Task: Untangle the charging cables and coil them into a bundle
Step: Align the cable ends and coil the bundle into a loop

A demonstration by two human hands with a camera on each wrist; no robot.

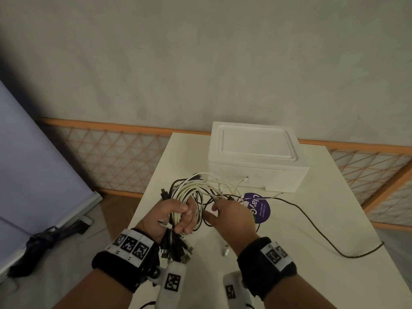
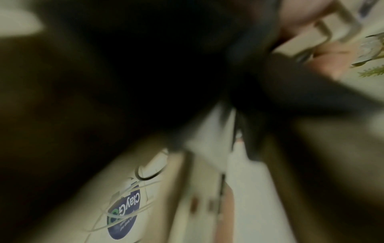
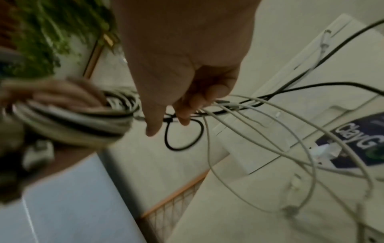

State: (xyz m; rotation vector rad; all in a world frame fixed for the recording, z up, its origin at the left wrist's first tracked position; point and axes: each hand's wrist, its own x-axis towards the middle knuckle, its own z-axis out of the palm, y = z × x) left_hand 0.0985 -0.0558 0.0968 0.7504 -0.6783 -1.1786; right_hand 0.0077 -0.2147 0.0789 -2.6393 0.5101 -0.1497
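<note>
My left hand [image 1: 182, 217] grips a coil of white and black charging cables [image 1: 189, 190] above the near left of the white table [image 1: 312, 275]. Several plug ends [image 1: 176, 248] hang below that fist. In the right wrist view the same coil [image 3: 83, 125] sits in the left hand's fingers [image 3: 62, 97]. My right hand [image 1: 219, 210] is just right of the coil, its fingers [image 3: 187, 106] curled round loose white and black cables [image 3: 270, 131] that trail off to the right. One black cable [image 1: 312, 221] runs across the table to its right edge. The left wrist view is dark and blurred.
A white foam box [image 1: 256, 152] stands at the back of the table, with a purple round sticker [image 1: 259, 207] in front of it. An orange lattice fence [image 1: 111, 157] runs behind. A pale blue panel [image 1: 33, 163] and a black object [image 1: 44, 241] lie on the floor at left.
</note>
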